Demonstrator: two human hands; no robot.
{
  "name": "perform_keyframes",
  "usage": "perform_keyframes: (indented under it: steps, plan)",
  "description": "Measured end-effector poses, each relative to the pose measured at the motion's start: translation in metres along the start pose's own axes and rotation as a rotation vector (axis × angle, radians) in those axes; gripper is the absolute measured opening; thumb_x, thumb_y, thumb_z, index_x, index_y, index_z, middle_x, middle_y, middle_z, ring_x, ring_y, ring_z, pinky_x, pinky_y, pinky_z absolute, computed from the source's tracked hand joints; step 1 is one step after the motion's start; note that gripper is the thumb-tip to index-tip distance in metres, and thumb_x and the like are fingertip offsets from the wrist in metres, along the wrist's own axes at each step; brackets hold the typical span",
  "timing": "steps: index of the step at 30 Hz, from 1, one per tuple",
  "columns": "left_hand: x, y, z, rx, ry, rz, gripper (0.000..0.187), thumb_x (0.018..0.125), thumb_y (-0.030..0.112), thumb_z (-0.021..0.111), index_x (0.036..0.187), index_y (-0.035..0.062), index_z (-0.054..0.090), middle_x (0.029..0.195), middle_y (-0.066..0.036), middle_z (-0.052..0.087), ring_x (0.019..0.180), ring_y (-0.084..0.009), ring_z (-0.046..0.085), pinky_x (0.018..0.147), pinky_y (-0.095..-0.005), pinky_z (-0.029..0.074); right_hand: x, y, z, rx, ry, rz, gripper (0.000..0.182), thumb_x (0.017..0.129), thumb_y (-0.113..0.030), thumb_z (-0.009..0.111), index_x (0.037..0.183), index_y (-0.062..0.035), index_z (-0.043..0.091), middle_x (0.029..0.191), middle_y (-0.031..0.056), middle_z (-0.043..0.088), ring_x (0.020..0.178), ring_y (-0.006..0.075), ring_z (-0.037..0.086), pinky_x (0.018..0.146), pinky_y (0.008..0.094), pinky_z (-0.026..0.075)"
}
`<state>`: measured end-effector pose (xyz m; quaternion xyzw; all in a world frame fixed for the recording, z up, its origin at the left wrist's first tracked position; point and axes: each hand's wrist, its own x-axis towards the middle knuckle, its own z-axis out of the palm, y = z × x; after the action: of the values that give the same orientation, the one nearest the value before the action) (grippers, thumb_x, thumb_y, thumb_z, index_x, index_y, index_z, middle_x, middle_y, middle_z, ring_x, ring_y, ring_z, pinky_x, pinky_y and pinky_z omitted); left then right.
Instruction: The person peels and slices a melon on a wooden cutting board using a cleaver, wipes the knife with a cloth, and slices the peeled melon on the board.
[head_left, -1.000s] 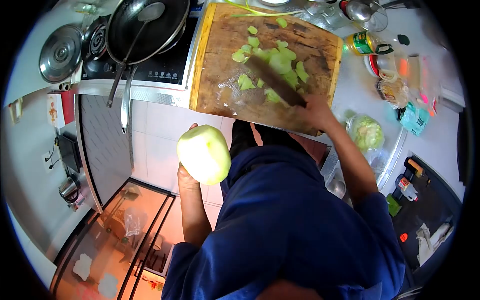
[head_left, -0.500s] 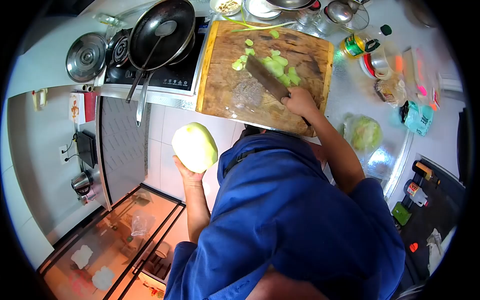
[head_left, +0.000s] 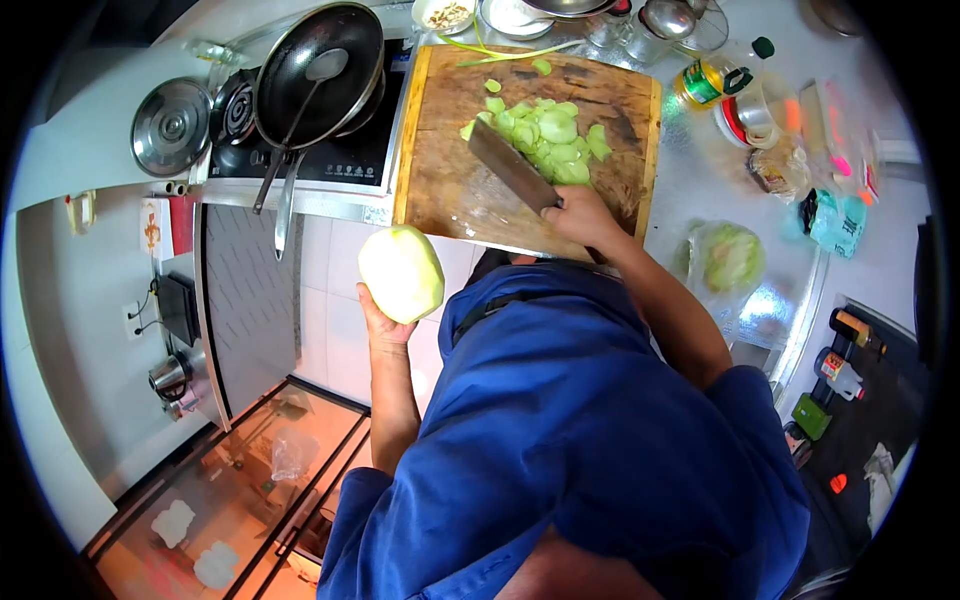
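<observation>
My left hand (head_left: 385,323) is wrapped round the lower side of a large, smooth, pale green peeled vegetable (head_left: 402,272), held up off the near left corner of the wooden cutting board (head_left: 440,170). My right hand (head_left: 580,214) grips the handle of a cleaver (head_left: 510,165). Its broad blade points up and to the left, low over the board. Beside and beyond the blade, thin light green slices (head_left: 558,125) lie in a loose heap. One small slice (head_left: 493,86) rests apart, farther back.
Green onion stalks (head_left: 520,56) cross the board's far edge. Left of it, a wok (head_left: 320,75) with a ladle stands on the stove. An oil bottle (head_left: 705,85) and a bagged green vegetable (head_left: 730,255) are on the counter at right. Bowls line the back.
The heap of green slices is larger and denser. The cleaver and my right hand have shifted a little left. My left hand has raised the vegetable slightly and moved it right.
</observation>
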<state>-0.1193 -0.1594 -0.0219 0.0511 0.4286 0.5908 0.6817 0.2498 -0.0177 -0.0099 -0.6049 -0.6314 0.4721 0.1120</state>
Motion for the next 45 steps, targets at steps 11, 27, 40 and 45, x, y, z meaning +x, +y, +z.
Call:
perform_keyframes:
  steps: [11, 27, 40, 45]
  plan:
    - [0.098, 0.050, 0.014, 0.240, -0.120, -0.229, 0.088, 0.094, 0.064, 0.065, 0.156, 0.0076, 0.040, 0.151, -0.015, 0.055, 0.134, -0.0327, 0.058, 0.112, -0.0510, 0.050, 0.014, -0.020, 0.033, 0.210, 0.076, 0.248, 0.028, 0.085, -0.025, 0.070, 0.097, -0.0005, 0.073, 0.069, 0.0171, 0.068, 0.061, 0.0292, 0.069, 0.063, 0.0436, 0.053]
    - [0.207, 0.068, 0.126, 0.640, -0.356, -0.154, 0.084, 0.092, 0.042, 0.078, 0.155, 0.0062, 0.036, 0.140, -0.018, 0.057, 0.125, -0.0326, 0.062, 0.104, -0.0455, 0.055, -0.080, -0.036, 0.062, 0.343, 0.485, 0.407, 0.014, 0.092, -0.013, 0.070, 0.099, -0.0010, 0.074, 0.064, 0.0050, 0.064, 0.056, 0.0134, 0.063, 0.055, 0.0363, 0.049]
    - [0.208, 0.048, 0.149, 1.638, -0.286, 0.326, 0.105, 0.076, 0.053, 0.085, 0.157, 0.0088, 0.034, 0.144, -0.032, 0.049, 0.135, -0.0442, 0.049, 0.112, -0.0478, 0.042, -0.105, -0.031, 0.067, 0.342, 0.594, 0.480, 0.018, 0.090, -0.018, 0.071, 0.102, -0.0047, 0.073, 0.066, 0.0123, 0.067, 0.059, 0.0248, 0.067, 0.060, 0.0398, 0.053]
    - [0.199, 0.054, 0.157, 1.579, -0.338, 0.538, 0.083, 0.085, 0.040, 0.082, 0.148, -0.0001, 0.046, 0.146, -0.027, 0.049, 0.138, -0.0418, 0.046, 0.116, -0.0459, 0.038, -0.117, -0.065, 0.055, -0.333, 0.836, 0.328, 0.025, 0.082, -0.013, 0.073, 0.105, -0.0058, 0.071, 0.087, 0.0174, 0.073, 0.078, 0.0361, 0.071, 0.072, 0.0471, 0.057]
